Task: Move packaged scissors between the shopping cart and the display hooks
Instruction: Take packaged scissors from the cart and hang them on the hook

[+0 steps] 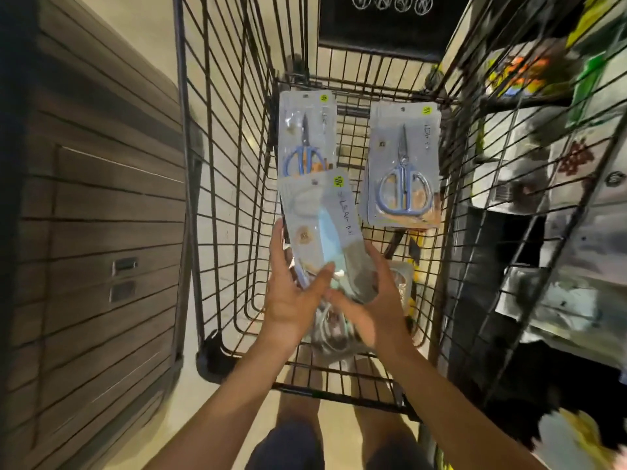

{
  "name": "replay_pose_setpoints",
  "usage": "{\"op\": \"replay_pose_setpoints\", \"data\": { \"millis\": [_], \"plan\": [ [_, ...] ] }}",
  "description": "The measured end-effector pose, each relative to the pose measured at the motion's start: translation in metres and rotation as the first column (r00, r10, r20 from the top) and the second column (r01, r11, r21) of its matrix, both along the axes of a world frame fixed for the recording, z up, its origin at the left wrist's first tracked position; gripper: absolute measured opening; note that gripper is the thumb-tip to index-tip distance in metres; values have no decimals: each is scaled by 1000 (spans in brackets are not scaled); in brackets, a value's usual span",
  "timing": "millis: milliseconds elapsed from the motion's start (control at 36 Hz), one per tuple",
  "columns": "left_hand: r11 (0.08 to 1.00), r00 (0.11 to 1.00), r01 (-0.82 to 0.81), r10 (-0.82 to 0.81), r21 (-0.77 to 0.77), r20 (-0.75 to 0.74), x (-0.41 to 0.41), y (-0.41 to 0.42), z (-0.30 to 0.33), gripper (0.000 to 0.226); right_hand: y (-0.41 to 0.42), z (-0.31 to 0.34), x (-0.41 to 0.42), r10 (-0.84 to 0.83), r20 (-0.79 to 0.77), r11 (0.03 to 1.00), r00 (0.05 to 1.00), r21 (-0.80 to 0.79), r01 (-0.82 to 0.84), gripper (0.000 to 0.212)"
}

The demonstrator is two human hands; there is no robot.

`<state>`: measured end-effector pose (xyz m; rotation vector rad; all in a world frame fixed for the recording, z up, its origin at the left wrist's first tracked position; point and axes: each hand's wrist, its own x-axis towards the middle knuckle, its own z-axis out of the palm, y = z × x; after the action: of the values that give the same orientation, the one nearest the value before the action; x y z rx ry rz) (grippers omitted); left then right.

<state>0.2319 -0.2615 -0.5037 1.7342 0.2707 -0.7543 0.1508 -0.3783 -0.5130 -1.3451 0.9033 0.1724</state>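
Lettering on the packs is too blurred to read; only small yellow price stickers [338, 181] show near their top corners, and white round symbols on a black panel [390, 18] beyond the shopping cart [217, 164]. Three scissor packs are in view. The held pack [325, 228] is tilted above the basket, its lower end caught between both hands: the left hand [291, 296] curls round its left edge with the thumb pressed on the front, and the right hand [376, 300] grips its lower right side. A far-left pack [307, 130] with blue handles lies partly under the held one, and a far-right pack [402, 164] lies apart on the cart floor. Wire walls close in on both sides; a display rack [543, 198] stands just beside the cart's right wall.
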Motion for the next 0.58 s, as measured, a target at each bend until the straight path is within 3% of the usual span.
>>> {"op": "replay_pose_setpoints", "data": {
  "millis": [139,250,389,472,583],
  "plan": [
    [999,999,44,-43,-28,33,-2,-12,3,92,3,-2,-2,-55,6,997,998,52,55,94],
    [997,999,40,-38,-69,20,4,-6,8,95,-5,6,-5,84,10,994,996,64,-85,93],
    [994,999,-35,30,-106,-42,14,9,7,101,-26,6,1,223,-17,971,975,95,-221,61],
    [997,999,-32,31,-75,-15,14,16,5,103,-38,-18,2,255,-104,966,961,-7,-257,50],
    [999,999,-42,42,-27,0,15,24,-4,105,-50,-65,-7,405,-291,859,867,-203,-470,65]
  ]
}}
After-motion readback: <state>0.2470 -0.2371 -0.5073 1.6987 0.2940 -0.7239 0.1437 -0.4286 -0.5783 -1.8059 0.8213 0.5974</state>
